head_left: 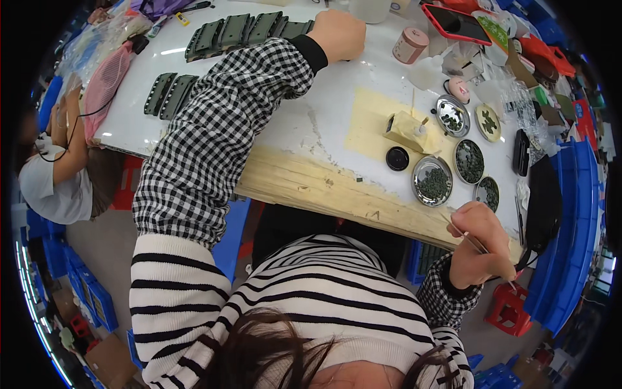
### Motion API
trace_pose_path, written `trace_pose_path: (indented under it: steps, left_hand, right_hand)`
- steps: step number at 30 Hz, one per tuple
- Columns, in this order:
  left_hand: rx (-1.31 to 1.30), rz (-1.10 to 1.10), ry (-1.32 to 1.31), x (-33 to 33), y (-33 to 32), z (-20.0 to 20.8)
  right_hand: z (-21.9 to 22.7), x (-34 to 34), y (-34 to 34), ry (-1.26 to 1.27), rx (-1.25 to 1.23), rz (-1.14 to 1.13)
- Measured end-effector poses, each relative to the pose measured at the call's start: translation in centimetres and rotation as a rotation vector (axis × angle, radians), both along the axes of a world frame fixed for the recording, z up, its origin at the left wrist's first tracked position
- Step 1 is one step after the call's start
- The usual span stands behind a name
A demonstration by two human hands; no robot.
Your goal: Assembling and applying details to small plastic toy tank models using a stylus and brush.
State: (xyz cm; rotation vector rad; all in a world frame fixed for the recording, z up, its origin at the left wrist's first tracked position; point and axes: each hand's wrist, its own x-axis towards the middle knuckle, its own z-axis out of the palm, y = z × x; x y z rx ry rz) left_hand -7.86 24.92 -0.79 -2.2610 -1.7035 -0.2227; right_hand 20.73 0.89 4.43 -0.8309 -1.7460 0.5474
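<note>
My left hand (338,35) reaches across the table, fingers curled, at the right end of a row of dark green curved pieces (234,30). Whatever it may grasp is hidden beneath it. Two more green curved pieces (167,95) lie nearer, beyond my left sleeve. At the table's near right edge, my right hand (481,243) is closed around thin metal tweezers (478,244). Closest to their tip is a round metal dish (415,183) filled with tiny green pieces. Similar dishes (469,162) (487,193) with green bits stand beside it.
A yellow-wrapped block (408,131) with a small bottle and a black round lid (397,159) sit left of the dishes. Farther back are a pink jar (411,45) and a red-cased phone (457,24). Another person (61,168) sits at the left. Blue bins (567,240) line the right.
</note>
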Motion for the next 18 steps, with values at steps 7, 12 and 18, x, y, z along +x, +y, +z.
trace_pose_path:
  steps: [7,12,18]
  left_hand:
    - [0.306,-0.395,-0.403,-0.2,-8.2,4.5]
    - [-0.076,-0.357,-0.876,-0.7,-17.6,5.8]
    - [-0.569,-0.313,-1.277,0.8,-24.3,5.0]
  right_hand:
    - [-1.2,3.7,-0.4,-0.052,-0.104,-0.224]
    - [-1.8,2.3,0.3,0.005,-0.143,-0.115]
    - [-1.4,0.9,0.3,-0.031,-0.08,0.031]
